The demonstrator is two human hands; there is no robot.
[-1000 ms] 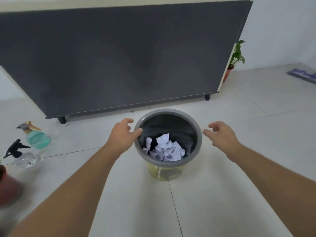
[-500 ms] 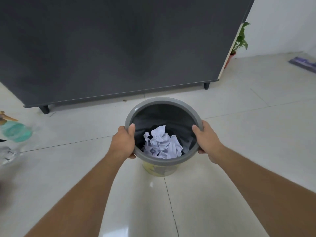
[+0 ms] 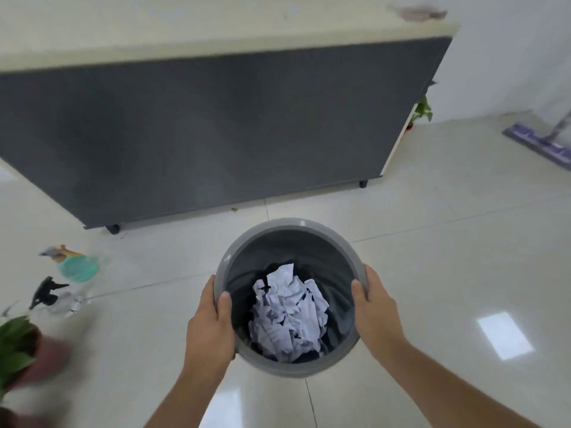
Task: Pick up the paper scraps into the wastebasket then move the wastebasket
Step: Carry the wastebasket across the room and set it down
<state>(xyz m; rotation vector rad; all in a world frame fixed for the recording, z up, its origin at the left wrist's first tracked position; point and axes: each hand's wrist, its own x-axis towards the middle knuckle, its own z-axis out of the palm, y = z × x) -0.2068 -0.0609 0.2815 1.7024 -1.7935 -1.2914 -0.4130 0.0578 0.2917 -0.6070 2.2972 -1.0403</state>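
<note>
A round wastebasket with a grey rim and dark liner fills the lower middle of the head view. Crumpled white paper scraps lie heaped inside it. My left hand grips the rim on its left side, thumb inside. My right hand grips the rim on the right side, thumb inside too. The basket looks raised close to me, and its body below the rim is hidden.
A long dark-fronted counter on short feet stands just beyond the basket. Two spray bottles and a potted plant sit on the tiled floor at left. Another small plant and a flat mop are at right.
Both hands closed on the wastebasket's rim from either side. The basket now appears larger and nearer, and the view has tilted up to show the counter top.
</note>
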